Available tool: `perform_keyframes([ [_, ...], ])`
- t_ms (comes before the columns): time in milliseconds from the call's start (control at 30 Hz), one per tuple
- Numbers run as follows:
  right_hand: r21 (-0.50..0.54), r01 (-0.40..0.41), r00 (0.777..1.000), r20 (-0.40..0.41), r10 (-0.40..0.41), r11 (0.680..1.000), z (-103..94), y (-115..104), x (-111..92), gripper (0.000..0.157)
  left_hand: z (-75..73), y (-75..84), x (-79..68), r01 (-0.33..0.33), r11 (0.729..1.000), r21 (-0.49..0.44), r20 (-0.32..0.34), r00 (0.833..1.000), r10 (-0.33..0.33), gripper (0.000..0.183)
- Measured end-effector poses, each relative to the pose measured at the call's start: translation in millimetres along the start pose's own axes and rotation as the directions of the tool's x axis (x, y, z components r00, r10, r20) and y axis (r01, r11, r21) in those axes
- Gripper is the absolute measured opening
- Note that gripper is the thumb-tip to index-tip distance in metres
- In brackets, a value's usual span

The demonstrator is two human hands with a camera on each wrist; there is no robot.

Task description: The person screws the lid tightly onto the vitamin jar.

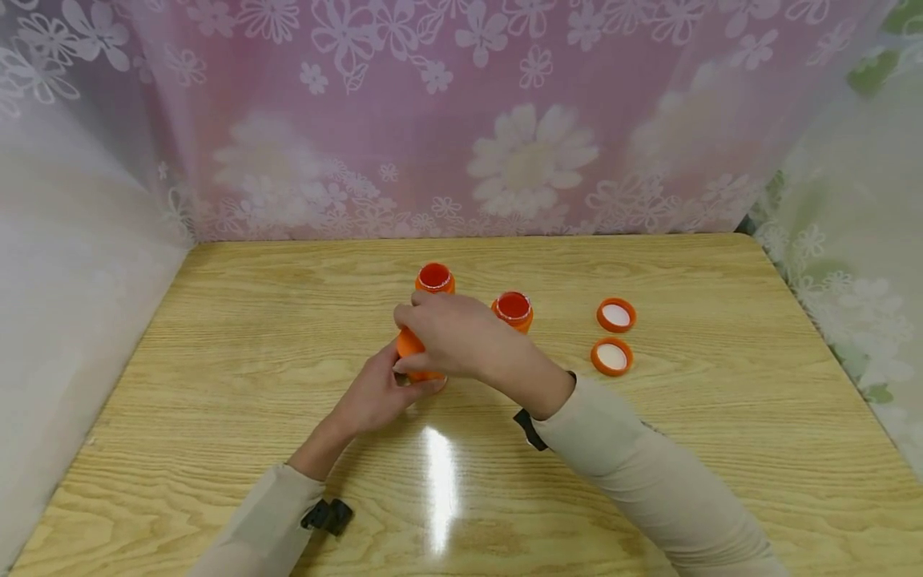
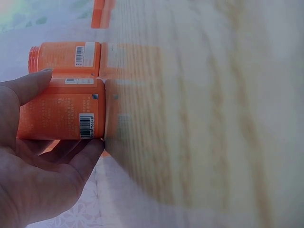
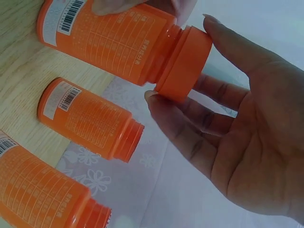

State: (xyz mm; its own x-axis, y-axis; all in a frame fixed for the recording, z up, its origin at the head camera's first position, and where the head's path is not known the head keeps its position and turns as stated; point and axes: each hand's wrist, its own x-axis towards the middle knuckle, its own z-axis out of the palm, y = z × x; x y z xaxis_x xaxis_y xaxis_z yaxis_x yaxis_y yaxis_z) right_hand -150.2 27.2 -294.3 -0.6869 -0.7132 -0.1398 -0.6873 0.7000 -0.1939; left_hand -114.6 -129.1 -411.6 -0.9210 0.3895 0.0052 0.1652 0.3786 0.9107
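My left hand grips the lower body of an orange plastic bottle that stands upright on the table. Its thumb and fingers curl round opposite sides, as the left wrist view also shows. Over the bottle's mouth sits a ribbed-edge orange cap, pinched by the thumb and fingers of my right hand. How tightly the cap is seated cannot be told. Two more orange bottles stand uncapped: one just behind the hands, another beyond my right wrist.
Right of the bottles, two orange caps lie with their white linings upward, one farther back and one nearer. The wood-grain table meets a pink flowered curtain at its far edge.
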Motion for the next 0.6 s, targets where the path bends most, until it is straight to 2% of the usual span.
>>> perform_keyframes([
  [133, -0.022, -0.005, 1.0, 0.015, 0.005, 1.0, -0.9, 1, -2, 0.044, -0.7, -0.7, 0.2, -0.034, 0.999, 0.01, 0.006, 0.999, 0.034, 0.047],
  [233, -0.023, 0.038, 0.999, 0.038, -0.037, 0.999, -5.5, 4, -4, 0.048, -1.1, -1.1, 0.2, -0.022, 1.0, -0.002, 0.003, 1.0, 0.022, 0.047],
  [433, 0.043, 0.186, 0.977, 0.098, -0.189, 0.982, -16.6, 11, -5, 0.038, -1.4, -0.8, -0.6, 0.037, 0.999, -0.04, -0.006, 0.999, -0.037, 0.049],
  [600, 0.096, 0.224, 0.964, 0.123, -0.235, 0.97, -17.6, 14, -4, 0.03, 0.4, -0.3, 0.4, 0.052, 0.998, -0.029, -0.007, 0.999, -0.052, 0.051],
])
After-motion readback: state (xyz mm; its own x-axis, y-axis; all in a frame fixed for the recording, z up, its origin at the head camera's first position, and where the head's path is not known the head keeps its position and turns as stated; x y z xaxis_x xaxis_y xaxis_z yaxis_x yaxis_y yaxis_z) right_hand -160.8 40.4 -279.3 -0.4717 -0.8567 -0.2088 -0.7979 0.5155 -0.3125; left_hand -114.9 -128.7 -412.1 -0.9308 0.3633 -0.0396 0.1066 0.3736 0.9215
